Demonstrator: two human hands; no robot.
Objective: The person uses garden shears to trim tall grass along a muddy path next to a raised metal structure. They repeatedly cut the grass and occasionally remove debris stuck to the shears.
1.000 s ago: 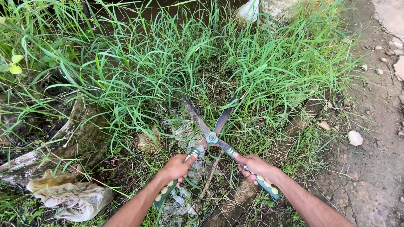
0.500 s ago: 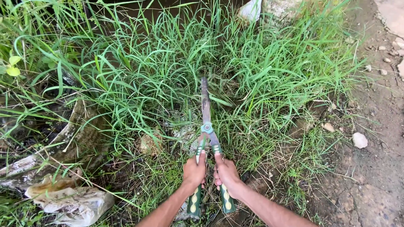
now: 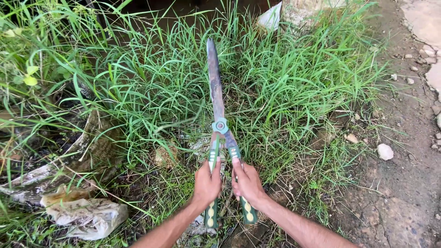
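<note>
Overgrown ground fills the view from the head camera: a thick clump of long green grass [image 3: 161, 87] spreads across the middle and left, with bare brown dirt [image 3: 395, 193] running along its right side.

At the centre a person holds a pair of garden shears [image 3: 216, 92] with both bare hands. The two rusty blades lie closed against each other and point straight up and away from the person, their tip reaching into the upper part of the grass clump. A light blue pivot bolt [image 3: 220, 125] joins the blades just above the hands. Below it, two green handles with pale oval marks run down toward the bottom edge, close together and almost parallel.

The left hand [image 3: 206, 183] is wrapped around the left handle, fingers curled tightly about it and pressed together. The right hand [image 3: 248, 183] grips the right handle the same way, fingers closed around it, with the thumb lying up along the handle toward the pivot. The hands sit side by side, nearly touching, and both forearms come in from the bottom edge.

Left of the shears, at the grass clump's lower left edge, lies a weathered grey piece of wood [image 3: 87, 147], and below that a crumpled, dirty plastic bag [image 3: 87, 216]. Right of the clump, a pale stone [image 3: 385, 151] rests on the dirt, with smaller pebbles farther up. Above the clump, near the top edge, a whitish piece of debris [image 3: 271, 17] pokes out of the grass.
</note>
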